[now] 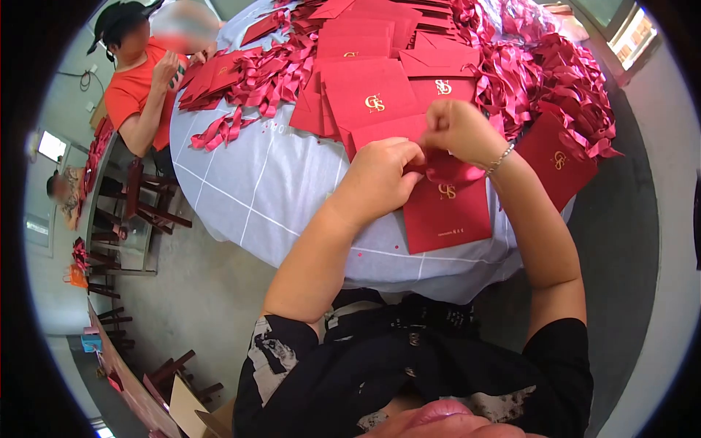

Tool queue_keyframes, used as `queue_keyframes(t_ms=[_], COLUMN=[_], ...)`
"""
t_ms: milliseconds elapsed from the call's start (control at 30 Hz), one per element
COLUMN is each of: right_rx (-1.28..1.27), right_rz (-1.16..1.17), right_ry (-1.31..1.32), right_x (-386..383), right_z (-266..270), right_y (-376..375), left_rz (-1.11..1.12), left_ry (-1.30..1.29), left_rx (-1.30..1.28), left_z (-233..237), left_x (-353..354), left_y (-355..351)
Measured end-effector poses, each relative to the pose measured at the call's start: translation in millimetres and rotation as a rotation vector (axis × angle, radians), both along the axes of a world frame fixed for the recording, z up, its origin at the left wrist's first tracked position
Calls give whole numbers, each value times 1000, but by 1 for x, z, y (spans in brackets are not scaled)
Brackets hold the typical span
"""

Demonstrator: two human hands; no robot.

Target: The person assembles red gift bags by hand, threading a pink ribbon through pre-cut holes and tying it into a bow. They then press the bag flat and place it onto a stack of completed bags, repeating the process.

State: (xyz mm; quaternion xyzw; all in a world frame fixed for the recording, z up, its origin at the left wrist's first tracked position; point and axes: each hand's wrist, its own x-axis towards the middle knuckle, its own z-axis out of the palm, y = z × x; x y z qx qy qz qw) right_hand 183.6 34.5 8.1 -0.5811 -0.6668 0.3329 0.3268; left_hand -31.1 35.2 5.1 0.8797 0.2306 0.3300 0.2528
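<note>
A red paper bag (451,219) with gold lettering lies flat near the table's front edge. My left hand (383,175) is closed at its upper left edge, thumb and fingers pinching there. A glossy red ribbon (460,173) loops across the top of this bag, between my hands. My right hand (464,133), with a bracelet at the wrist, is raised just above the bag; its fingers are curled in a pinch on the ribbon, the exact grip partly hidden. More red bags (372,95) lie stacked just beyond my hands.
Heaps of red ribbon (562,84) lie at the right and others (274,80) at the left of the cloth-covered table (252,186). A single bag (556,162) rests at the right edge. A person in an orange shirt (146,80) works at the far left, near wooden stools (157,201).
</note>
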Motion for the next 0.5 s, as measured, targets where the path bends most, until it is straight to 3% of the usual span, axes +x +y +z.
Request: queue_keyframes(t_ms=[33,67,133,167,267,367,500], right_rx=[126,129,341,569,488,737,433], right_rz=[-107,-194,-375,-370,-16,109,-79], right_ry=[-57,187,213,75,-140,-526,-237], right_x=[2,-1,-11,-18,-27,-34,-9], right_z=[-8,4,14,12,3,-6,-10], right_y=[7,8,4,-2,-38,-71,-115], left_rz=[7,15,63,114,147,237,275], left_ry=[63,126,153,176,84,102,143], left_rx=[-66,-133,-167,-202,-244,-183,-135], left_z=[1,2,4,4,-8,-9,-9], left_x=[-1,-3,-7,-8,-10,-9,-7], left_y=[0,1,3,4,10,12,13])
